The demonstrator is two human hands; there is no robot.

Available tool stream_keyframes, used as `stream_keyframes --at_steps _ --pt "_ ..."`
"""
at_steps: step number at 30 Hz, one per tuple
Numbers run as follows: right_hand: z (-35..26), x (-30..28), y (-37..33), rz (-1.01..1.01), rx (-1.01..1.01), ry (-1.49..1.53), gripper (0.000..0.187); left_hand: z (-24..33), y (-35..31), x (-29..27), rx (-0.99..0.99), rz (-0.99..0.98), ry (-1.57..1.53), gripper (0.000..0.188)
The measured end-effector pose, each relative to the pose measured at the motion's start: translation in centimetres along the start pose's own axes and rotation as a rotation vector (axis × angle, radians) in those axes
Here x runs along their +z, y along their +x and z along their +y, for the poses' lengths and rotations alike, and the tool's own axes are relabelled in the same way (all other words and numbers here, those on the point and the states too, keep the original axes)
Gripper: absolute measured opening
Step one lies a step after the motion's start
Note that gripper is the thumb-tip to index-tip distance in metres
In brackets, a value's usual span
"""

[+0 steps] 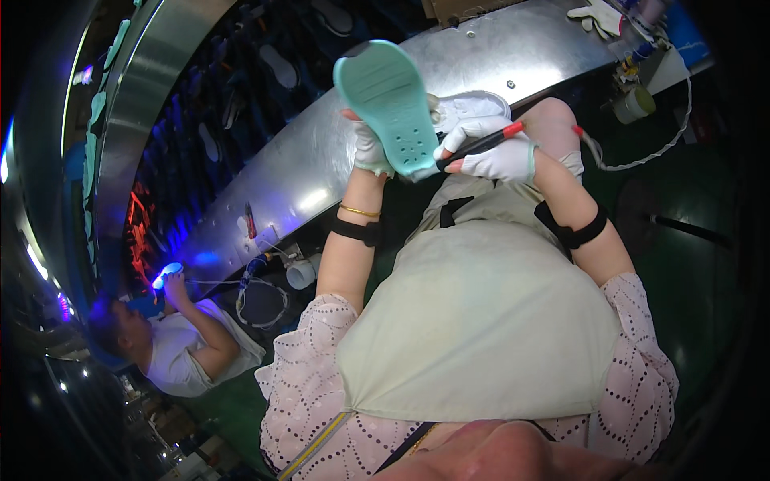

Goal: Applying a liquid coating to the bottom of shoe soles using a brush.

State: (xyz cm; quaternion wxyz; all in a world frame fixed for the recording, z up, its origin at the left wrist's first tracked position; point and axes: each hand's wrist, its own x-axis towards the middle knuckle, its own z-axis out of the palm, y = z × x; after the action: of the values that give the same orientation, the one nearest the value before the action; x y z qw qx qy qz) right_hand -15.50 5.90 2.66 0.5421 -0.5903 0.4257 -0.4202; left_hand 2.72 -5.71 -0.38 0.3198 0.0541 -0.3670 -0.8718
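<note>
Now grasping a probably light, bendy teal sole [389,96] by its sides with left hand [370,151], clasping a black-handled tool [488,143] with right hand [497,162].

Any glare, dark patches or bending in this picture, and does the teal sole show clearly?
Head view: bright glare on the metal bench; blue glow at a co-worker's hand; rim nearly black; steel panel at upper left looks bowed, probably by the lens; teal sole fairly sharp, its holes visible.
</note>
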Motion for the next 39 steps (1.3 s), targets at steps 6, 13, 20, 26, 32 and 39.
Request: stream_keyframes --at_steps 6,13,20,26,32,39 --pt "0.1 -0.3 -0.2 0.031 -0.216 0.157 0.015 0.6 -0.4 0.9 -0.205 0.116 0.232 0.107" --pt "0.4 0.6 -0.1 -0.049 -0.169 -0.055 0.013 1.0 0.7 -0.5 -0.414 0.044 0.154 0.086" --pt "0.8 0.1 -0.3 0.089 -0.253 0.102 0.013 1.4 0.6 -0.5 -0.427 0.152 0.293 0.08" --pt "1.1 -0.1 0.3 -0.015 -0.378 -0.062 0.014 1.3 1.2 0.2 -0.481 0.284 0.422 0.069" --pt "1.3 -0.9 0.5 0.104 -0.295 -0.1 0.012 1.6 1.1 0.5 -0.479 0.377 0.632 0.065" --pt "1.0 -1.5 0.2 0.19 -0.148 0.03 0.011 1.8 0.8 1.3 -0.45 0.415 0.647 0.068"
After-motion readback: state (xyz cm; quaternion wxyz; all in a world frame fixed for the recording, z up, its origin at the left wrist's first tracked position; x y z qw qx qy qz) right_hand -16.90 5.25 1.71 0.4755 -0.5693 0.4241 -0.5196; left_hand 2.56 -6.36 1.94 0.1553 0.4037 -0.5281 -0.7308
